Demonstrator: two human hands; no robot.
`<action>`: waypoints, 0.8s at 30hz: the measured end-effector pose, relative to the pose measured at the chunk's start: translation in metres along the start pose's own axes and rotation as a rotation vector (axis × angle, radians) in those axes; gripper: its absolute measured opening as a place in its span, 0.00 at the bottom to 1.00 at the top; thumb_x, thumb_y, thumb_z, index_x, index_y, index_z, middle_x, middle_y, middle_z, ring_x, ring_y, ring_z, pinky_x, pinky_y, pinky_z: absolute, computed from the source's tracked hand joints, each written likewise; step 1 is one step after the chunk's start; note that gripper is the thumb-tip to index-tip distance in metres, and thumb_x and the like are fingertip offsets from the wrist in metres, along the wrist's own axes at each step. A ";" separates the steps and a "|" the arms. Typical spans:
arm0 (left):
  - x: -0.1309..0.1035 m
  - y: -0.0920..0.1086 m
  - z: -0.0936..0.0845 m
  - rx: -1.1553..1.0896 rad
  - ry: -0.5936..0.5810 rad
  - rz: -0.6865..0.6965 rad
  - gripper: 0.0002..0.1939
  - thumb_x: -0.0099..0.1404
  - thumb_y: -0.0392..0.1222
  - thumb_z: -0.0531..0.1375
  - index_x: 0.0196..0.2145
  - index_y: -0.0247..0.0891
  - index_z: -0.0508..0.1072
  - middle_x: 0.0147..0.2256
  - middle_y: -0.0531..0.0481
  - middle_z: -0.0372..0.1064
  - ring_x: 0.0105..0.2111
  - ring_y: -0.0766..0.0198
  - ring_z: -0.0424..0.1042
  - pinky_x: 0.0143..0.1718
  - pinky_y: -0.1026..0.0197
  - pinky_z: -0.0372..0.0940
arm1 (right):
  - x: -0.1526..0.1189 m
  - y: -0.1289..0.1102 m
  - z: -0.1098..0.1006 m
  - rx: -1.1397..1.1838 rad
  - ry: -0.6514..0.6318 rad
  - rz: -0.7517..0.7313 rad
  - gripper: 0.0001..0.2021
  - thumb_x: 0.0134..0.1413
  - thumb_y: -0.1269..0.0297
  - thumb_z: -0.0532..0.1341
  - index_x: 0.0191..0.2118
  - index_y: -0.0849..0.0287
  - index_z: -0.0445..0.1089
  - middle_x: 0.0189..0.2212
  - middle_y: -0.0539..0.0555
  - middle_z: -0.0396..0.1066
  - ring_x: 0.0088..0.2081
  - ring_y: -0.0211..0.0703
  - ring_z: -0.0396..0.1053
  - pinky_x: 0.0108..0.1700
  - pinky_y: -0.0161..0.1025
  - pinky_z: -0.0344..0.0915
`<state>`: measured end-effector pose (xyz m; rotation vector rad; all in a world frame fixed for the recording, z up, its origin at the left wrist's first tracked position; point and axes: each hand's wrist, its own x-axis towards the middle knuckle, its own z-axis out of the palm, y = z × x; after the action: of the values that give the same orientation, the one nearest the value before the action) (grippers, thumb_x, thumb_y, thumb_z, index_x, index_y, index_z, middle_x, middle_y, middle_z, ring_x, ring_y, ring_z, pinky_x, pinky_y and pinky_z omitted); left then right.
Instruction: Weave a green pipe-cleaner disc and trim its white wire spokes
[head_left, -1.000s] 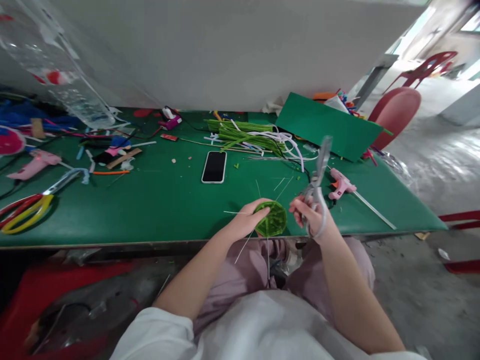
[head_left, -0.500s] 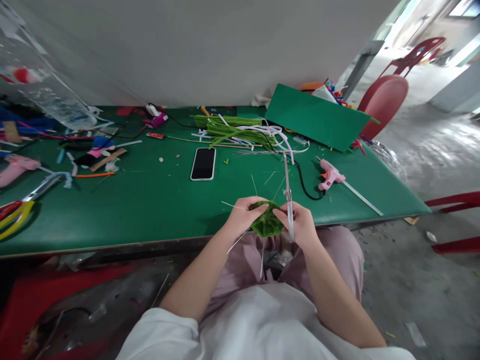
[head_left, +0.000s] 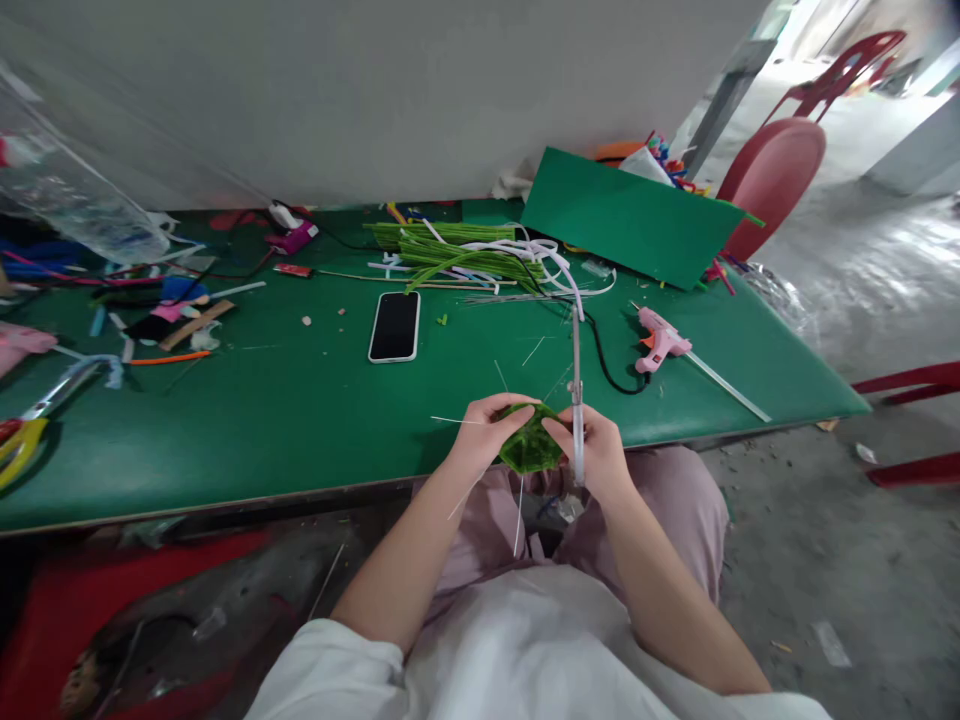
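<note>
A green woven disc (head_left: 531,446) is gripped between the left hand (head_left: 484,432) and right hand (head_left: 596,450), with scissors (head_left: 576,390) also clasped upright in the right, above the green table (head_left: 300,420) edge.

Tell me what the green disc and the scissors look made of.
Green disc: looks like fuzzy chenille stems wound over thin pale wires that stick out round it; matte, slightly translucent. Scissors, in the right hand: bare metal, dull silver sheen; the handles are hidden. The left hand grips the disc's other edge.
</note>
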<state>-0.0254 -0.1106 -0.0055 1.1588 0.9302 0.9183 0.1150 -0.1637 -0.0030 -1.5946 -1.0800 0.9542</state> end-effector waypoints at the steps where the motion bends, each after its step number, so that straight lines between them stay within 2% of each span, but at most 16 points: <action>1: 0.000 0.001 -0.004 -0.043 -0.039 -0.011 0.15 0.50 0.45 0.63 0.37 0.38 0.75 0.38 0.47 0.73 0.39 0.58 0.70 0.40 0.59 0.64 | 0.001 0.001 0.001 0.046 0.035 0.019 0.14 0.38 0.55 0.65 0.22 0.59 0.62 0.12 0.42 0.55 0.15 0.31 0.54 0.17 0.31 0.53; 4: -0.003 0.000 -0.019 -0.213 -0.159 -0.041 0.26 0.54 0.46 0.60 0.51 0.43 0.65 0.45 0.45 0.69 0.42 0.57 0.69 0.36 0.60 0.66 | 0.006 0.003 0.003 0.243 0.177 0.108 0.16 0.36 0.54 0.65 0.24 0.59 0.62 0.13 0.42 0.54 0.14 0.31 0.54 0.15 0.31 0.54; 7: -0.014 -0.008 -0.028 -0.276 -0.209 -0.060 0.32 0.53 0.43 0.60 0.56 0.45 0.59 0.47 0.43 0.66 0.41 0.56 0.69 0.28 0.63 0.67 | 0.010 0.003 0.005 0.405 0.291 0.195 0.17 0.34 0.54 0.66 0.27 0.59 0.61 0.17 0.42 0.57 0.14 0.31 0.55 0.13 0.32 0.56; 9: -0.023 -0.014 -0.024 -0.201 -0.232 -0.056 0.37 0.50 0.38 0.63 0.56 0.47 0.56 0.47 0.44 0.65 0.40 0.58 0.69 0.29 0.64 0.67 | 0.011 0.002 0.007 0.436 0.307 0.198 0.18 0.34 0.55 0.66 0.28 0.59 0.60 0.17 0.43 0.58 0.14 0.32 0.57 0.13 0.32 0.57; 12: -0.033 -0.021 -0.001 -0.095 -0.195 -0.045 0.36 0.49 0.39 0.64 0.55 0.44 0.57 0.46 0.44 0.66 0.37 0.60 0.69 0.27 0.65 0.66 | 0.007 -0.002 0.013 0.436 0.286 0.160 0.17 0.35 0.55 0.66 0.27 0.60 0.61 0.18 0.44 0.59 0.17 0.34 0.59 0.17 0.33 0.60; 14: -0.034 -0.021 0.016 -0.095 -0.031 -0.013 0.31 0.50 0.42 0.64 0.52 0.42 0.62 0.42 0.45 0.69 0.36 0.61 0.70 0.28 0.64 0.67 | 0.003 -0.005 0.019 0.413 0.270 0.110 0.15 0.37 0.57 0.65 0.27 0.60 0.62 0.19 0.45 0.61 0.21 0.35 0.61 0.23 0.34 0.62; 16: -0.030 -0.019 0.029 -0.122 0.176 0.051 0.22 0.51 0.44 0.63 0.44 0.38 0.68 0.39 0.46 0.70 0.37 0.61 0.70 0.34 0.63 0.67 | -0.002 -0.007 0.024 0.354 0.238 0.052 0.14 0.38 0.57 0.66 0.26 0.61 0.62 0.20 0.46 0.62 0.24 0.35 0.62 0.27 0.35 0.62; 18: -0.024 -0.017 0.034 -0.165 0.347 0.062 0.15 0.51 0.44 0.63 0.37 0.36 0.71 0.33 0.48 0.71 0.32 0.65 0.71 0.31 0.65 0.66 | -0.007 -0.008 0.027 0.302 0.180 0.032 0.14 0.39 0.56 0.65 0.27 0.61 0.63 0.19 0.46 0.61 0.22 0.35 0.60 0.25 0.34 0.60; 19: -0.020 -0.016 0.033 -0.197 0.397 0.043 0.13 0.52 0.45 0.62 0.34 0.35 0.70 0.28 0.50 0.70 0.26 0.67 0.70 0.26 0.67 0.65 | -0.010 -0.008 0.027 0.300 0.149 0.040 0.15 0.41 0.54 0.63 0.28 0.61 0.64 0.19 0.46 0.60 0.21 0.34 0.59 0.23 0.33 0.59; 21: -0.015 -0.014 0.028 -0.288 0.439 0.000 0.12 0.52 0.46 0.62 0.29 0.34 0.68 0.19 0.55 0.65 0.15 0.72 0.63 0.14 0.69 0.57 | -0.015 -0.005 0.024 0.343 0.080 0.055 0.18 0.47 0.49 0.58 0.35 0.60 0.64 0.19 0.45 0.60 0.18 0.32 0.54 0.19 0.32 0.55; 23: -0.011 -0.011 0.020 -0.389 0.466 -0.001 0.12 0.51 0.46 0.62 0.27 0.35 0.65 0.16 0.59 0.61 0.10 0.74 0.56 0.09 0.69 0.50 | -0.021 0.002 0.018 0.387 0.006 0.029 0.21 0.50 0.45 0.52 0.42 0.59 0.61 0.21 0.46 0.61 0.17 0.32 0.52 0.18 0.32 0.53; 24: -0.011 -0.008 0.015 -0.431 0.488 0.008 0.13 0.51 0.45 0.62 0.28 0.35 0.65 0.17 0.59 0.62 0.09 0.74 0.57 0.08 0.69 0.49 | -0.024 0.007 0.013 0.380 -0.037 -0.004 0.23 0.51 0.44 0.51 0.44 0.58 0.60 0.22 0.46 0.61 0.18 0.32 0.52 0.19 0.33 0.55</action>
<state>-0.0139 -0.1269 -0.0100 0.5770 1.0443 1.3644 0.0966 -0.1838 -0.0105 -1.2671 -0.8644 1.1158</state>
